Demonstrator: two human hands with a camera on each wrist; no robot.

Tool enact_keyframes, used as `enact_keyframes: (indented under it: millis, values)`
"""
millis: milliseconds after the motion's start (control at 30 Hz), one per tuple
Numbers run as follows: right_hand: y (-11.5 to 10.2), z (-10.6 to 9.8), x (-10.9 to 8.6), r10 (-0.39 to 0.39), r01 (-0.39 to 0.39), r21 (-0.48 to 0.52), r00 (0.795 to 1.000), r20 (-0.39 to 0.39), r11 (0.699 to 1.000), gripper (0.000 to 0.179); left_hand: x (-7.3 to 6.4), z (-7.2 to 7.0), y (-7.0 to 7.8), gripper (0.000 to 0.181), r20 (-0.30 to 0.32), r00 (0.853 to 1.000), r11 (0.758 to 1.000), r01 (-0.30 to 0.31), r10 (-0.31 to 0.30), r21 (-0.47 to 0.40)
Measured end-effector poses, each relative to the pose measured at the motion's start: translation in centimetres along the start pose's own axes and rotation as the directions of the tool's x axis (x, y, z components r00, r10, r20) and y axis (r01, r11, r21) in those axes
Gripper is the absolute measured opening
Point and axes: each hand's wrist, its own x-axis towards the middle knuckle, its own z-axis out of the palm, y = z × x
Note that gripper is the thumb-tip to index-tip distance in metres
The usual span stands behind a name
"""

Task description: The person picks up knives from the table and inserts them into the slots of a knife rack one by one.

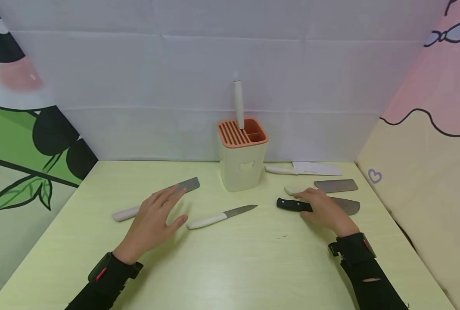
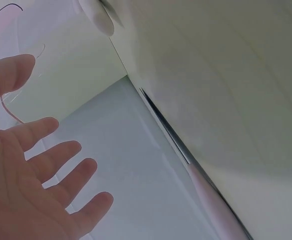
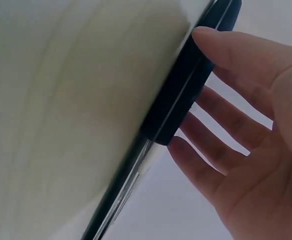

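Observation:
My left hand [image 1: 151, 220] is held over a white-handled knife with a broad grey blade [image 1: 189, 184], covering part of it. In the left wrist view its fingers are spread and the palm holds nothing. Beside it lies a small pointed knife with a white handle [image 1: 206, 221]. At the right, my right hand [image 1: 324, 211] has its thumb on the near side of a black knife handle [image 3: 178, 92] and its fingers along the far side. This knife's wide blade [image 1: 348, 206] lies at table level, pointing right.
A cream knife block [image 1: 240, 170] with an orange slotted top [image 1: 234, 134] stands at the back; a white handle [image 1: 238, 103] sticks up from it. Behind the right hand lie a cleaver [image 1: 317, 168] and another white-handled knife [image 1: 336, 186]. Printed cloth walls border the table.

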Motion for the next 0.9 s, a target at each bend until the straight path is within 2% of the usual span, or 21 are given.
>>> enact_keyframes:
  millis: [233,533,900]
  values:
    - [0.35,0.56,0.10,0.007,-0.007,-0.005,1.000,0.011,1.000,0.047,0.06,0.08,0.22,0.075,0.018,1.000,1.000,0.003,-0.003,-0.022]
    - [0.38,0.54,0.10,0.021,-0.021,-0.045,1.000,0.000,0.999,0.042,0.00,0.17,0.21,0.076,0.025,1.000,1.000,-0.002,0.002,-0.009]
    - [0.20,0.54,0.05,-0.068,0.065,-0.068,0.997,-0.047,0.996,0.044,-0.18,0.16,0.30,0.075,0.036,0.999,1.000,0.012,-0.012,-0.012]
